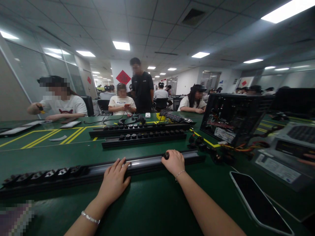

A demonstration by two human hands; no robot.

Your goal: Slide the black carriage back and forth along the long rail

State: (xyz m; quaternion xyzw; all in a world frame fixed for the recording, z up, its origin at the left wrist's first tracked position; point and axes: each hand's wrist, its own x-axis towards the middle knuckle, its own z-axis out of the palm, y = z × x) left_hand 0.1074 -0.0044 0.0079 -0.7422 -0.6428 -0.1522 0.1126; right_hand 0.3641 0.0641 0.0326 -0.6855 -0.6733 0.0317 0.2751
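A long black power-strip housing [145, 163] lies across the green table in front of me, its channel bare and shiny in the middle. Several black socket modules [50, 173] with metal parts on top sit in its left end. My left hand [114, 180] rests on the housing's front edge, fingers stretched out and slightly apart. Farther right, my right hand [175, 162] has its fingers curled around a small black round part [166, 155] over the channel. Whether that part touches the channel is hidden by the fingers.
Two more black strips [144, 135] with modules lie behind. At right are an open computer case [221, 121], a grey power supply unit [278, 164] with cables and a phone [258, 200]. Black loose parts [197, 142] lie beside the case. People sit across the table.
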